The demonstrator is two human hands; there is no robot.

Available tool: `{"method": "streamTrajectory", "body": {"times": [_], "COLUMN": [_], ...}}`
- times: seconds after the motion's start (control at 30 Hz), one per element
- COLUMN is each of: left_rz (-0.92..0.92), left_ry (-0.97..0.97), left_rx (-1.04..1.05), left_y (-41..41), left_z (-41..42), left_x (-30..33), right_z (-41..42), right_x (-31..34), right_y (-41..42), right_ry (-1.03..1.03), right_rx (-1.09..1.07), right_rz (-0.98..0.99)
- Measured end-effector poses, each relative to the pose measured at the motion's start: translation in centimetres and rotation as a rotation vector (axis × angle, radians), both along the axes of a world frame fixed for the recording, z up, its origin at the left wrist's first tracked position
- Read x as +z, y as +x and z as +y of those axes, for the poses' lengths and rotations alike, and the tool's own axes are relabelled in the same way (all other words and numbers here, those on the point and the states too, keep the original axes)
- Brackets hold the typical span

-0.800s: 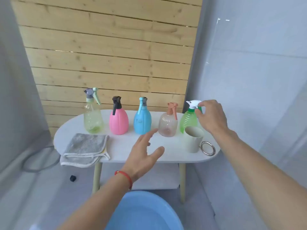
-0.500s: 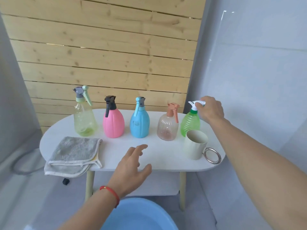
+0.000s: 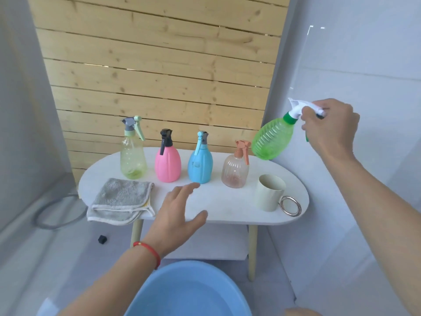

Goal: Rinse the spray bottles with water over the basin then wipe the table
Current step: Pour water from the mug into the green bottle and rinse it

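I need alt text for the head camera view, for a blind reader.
The right hand holds a green spray bottle tilted in the air by its nozzle. Four more bottles, a cloth and a cup stand on the white table; the left hand hovers open.

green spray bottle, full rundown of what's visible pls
The green spray bottle has a translucent, ribbed, rounded body that looks like plastic, a darker green collar and a white trigger head. It is off the table, in the air above the far right end, tilted with its base down-left and head up-right. The right hand holds it by the spray head; nothing else touches it. Whether it holds liquid cannot be told. Part of the head is hidden by the fingers.
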State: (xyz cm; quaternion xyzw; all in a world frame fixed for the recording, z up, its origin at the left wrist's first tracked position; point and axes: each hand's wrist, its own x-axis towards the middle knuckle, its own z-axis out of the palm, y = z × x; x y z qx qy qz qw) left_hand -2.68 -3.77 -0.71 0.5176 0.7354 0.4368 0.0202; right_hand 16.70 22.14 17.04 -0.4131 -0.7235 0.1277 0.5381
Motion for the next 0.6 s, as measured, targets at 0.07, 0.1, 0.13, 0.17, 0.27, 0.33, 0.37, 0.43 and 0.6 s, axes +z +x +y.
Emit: {"method": "streamTrajectory", "body": {"times": [0.07, 0.1, 0.13, 0.17, 0.27, 0.33, 0.37, 0.43, 0.6], "left_rz": [-0.036, -0.061, -0.087, -0.099, 0.007, 0.115, 0.144, 0.294, 0.592], "left_ry": [0.076, 0.11, 0.132, 0.146, 0.133, 0.076, 0.025, -0.056, -0.07], "left_rx": [-0.033, -0.055, -0.075, -0.092, -0.101, -0.041, 0.002, 0.042, 0.048], "left_y": [0.6, 1.0, 1.5, 2.0, 3.3, 3.3, 3.0, 1.7, -1.7], "left_z": [-0.8, -0.9, -1.3, -1.5, -2.0, -2.7, -3.0, -3.5, -4.2], "left_x": [1.5, 2.3, 2.9, 3.5, 3.8, 3.6, 3.5, 3.4, 1.6], "right_z": [-4.4, -6.2, -7.8, -9.3, -12.2, -13.3, -13.5, -13.1, -13.6], "right_x": [0.3, -0.2, -1.0, -2.0, -5.3, -6.7, -7.2, -8.1, -12.2], "right_y": [1.8, 2.2, 2.5, 2.3, 0.8, 0.0, -0.2, -0.7, -4.2], "right_ry": [-0.105, -0.186, -0.276, -0.368, -0.623, -0.836, -0.927, -0.981, -0.794], "right_rx": [0.124, 0.197, 0.272, 0.349, 0.539, 0.687, 0.754, 0.811, 0.941], "right_rz": [0.091, 0.127, 0.136, 0.125, 0.094, 0.141, 0.132, -0.054, -0.346]}}
